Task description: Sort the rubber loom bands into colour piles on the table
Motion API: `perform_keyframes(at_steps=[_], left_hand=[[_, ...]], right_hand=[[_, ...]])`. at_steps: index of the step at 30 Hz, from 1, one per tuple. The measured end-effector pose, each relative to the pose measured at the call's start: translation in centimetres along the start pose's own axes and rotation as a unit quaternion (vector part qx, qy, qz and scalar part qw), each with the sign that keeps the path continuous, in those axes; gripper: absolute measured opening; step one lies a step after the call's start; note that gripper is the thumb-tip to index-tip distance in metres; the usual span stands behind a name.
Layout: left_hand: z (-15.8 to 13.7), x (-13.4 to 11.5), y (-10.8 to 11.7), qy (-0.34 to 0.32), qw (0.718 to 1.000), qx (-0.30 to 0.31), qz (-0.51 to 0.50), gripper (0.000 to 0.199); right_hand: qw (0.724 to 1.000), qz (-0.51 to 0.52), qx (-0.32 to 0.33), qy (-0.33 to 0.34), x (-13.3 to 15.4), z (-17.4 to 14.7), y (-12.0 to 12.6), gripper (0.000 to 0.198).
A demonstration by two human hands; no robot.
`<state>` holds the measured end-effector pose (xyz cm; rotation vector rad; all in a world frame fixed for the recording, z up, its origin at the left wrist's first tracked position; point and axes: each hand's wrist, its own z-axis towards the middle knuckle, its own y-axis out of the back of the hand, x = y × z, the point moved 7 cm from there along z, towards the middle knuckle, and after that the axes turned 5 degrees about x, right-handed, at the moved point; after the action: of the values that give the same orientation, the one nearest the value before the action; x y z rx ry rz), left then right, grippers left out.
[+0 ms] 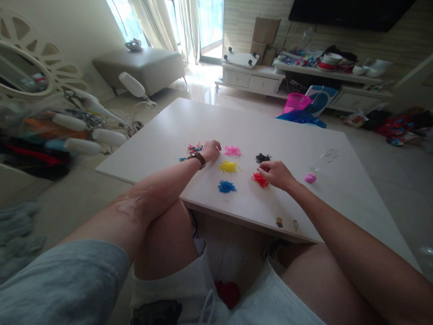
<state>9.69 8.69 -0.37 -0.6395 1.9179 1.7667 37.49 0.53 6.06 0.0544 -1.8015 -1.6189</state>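
Observation:
Small heaps of thin, curly pieces that look like rubber bands lie on the white table [203, 119]. My left hand [212, 150], with a watch [199, 158] on its wrist, has its fingers drawn together between a multicoloured heap [194, 147] and the pink bands [232, 150]. Whatever its fingertips hold is too small to make out. The yellow bands [229, 167] and blue bands [227, 187] are nearer to me. Over the edge of the red bands [260, 180], my right hand [274, 174] is closed in a pinch, its contents unclear. Black bands [263, 158] lie just beyond it.
Toward the table's right are a pink rounded object [310, 178] and a clear plastic container [329, 155]. A small yellow figure [279, 222] and a pale little piece [295, 225] lie by the front edge. White lamp-like arms [133, 85] extend beside the table's left edge.

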Motion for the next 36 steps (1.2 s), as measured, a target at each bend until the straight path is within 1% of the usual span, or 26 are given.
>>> perform_keyframes(at_steps=[3,6,9,11,12,15,17,19,23,26,32,36], left_hand=[[-0.1,0.1,-0.2,-0.005,1.000,0.005,-0.005,0.029],[-0.1,0.0,0.0,-0.008,1.000,0.001,-0.002,0.034],[-0.1,-0.2,0.6,-0.005,1.000,0.012,-0.022,0.033],[-0.3,-0.5,0.8,-0.012,0.996,0.053,-0.065,0.030],[-0.4,-0.8,0.8,-0.022,0.992,0.087,-0.094,0.028],[-1.4,-2.1,0.3,-0.065,0.963,0.197,-0.170,0.029],[-2.1,-2.8,0.0,-0.093,0.947,0.246,-0.187,0.032],[-2.4,-3.2,-0.4,-0.108,0.939,0.273,-0.179,0.032],[-2.5,-3.6,-0.9,-0.112,0.937,0.286,-0.169,0.030],[-2.7,-3.9,-0.7,-0.101,0.933,0.285,-0.197,0.028],[-4.1,-5.3,-0.7,-0.084,0.901,0.308,-0.294,0.028],[-5.1,-6.5,-0.9,-0.078,0.885,0.326,-0.323,0.031]], right_hand=[[1.000,-0.003,0.000,-0.002,0.1,0.0,0.1,0.024],[1.000,-0.007,0.001,-0.002,0.2,0.0,0.2,0.025],[1.000,-0.011,0.002,0.001,0.2,0.0,0.3,0.025],[1.000,-0.013,0.003,0.001,0.2,0.0,0.2,0.025],[1.000,-0.013,0.002,0.001,0.2,0.0,0.2,0.025],[1.000,-0.014,0.003,-0.002,0.1,0.0,0.2,0.025],[1.000,-0.014,0.005,-0.003,0.1,0.0,0.1,0.024],[1.000,-0.015,0.008,-0.002,0.1,0.1,0.0,0.025],[1.000,-0.019,0.013,0.003,0.1,0.2,-0.2,0.026],[1.000,-0.020,0.017,0.005,0.1,0.2,-0.4,0.026],[0.999,-0.016,0.026,0.012,0.2,0.2,-0.7,0.025],[0.999,0.007,0.040,0.028,0.3,0.3,-1.1,0.022]])
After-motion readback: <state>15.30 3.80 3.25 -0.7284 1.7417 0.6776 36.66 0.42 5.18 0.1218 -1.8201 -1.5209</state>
